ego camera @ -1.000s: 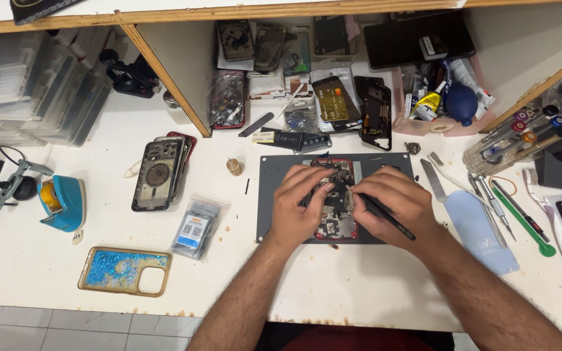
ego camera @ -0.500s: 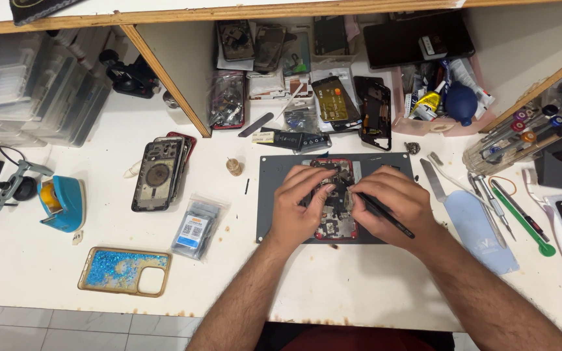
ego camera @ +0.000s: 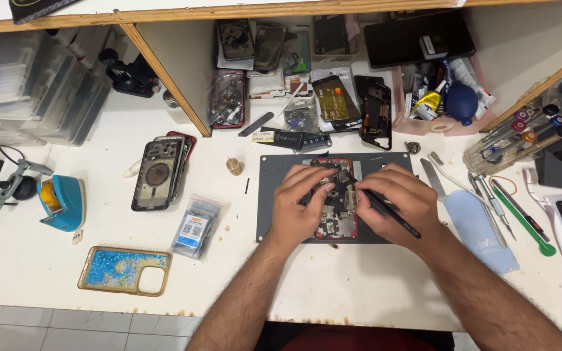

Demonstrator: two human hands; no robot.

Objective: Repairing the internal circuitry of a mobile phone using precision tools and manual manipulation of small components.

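While the left hand [ego camera: 300, 205] pins the opened phone [ego camera: 334, 207] on the mat [ego camera: 274, 195] at mid-table, the right hand [ego camera: 398, 205] pinches a black tool [ego camera: 385, 209]; a slip could gouge its parts.

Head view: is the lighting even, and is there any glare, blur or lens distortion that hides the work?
Head view: even, soft light, with faint shadows under the left hand and right hand; no strong glare on the white table; the opened phone is fairly sharp but largely hidden by the hands; the wooden shelf edge bows slightly, wide-angle distortion.
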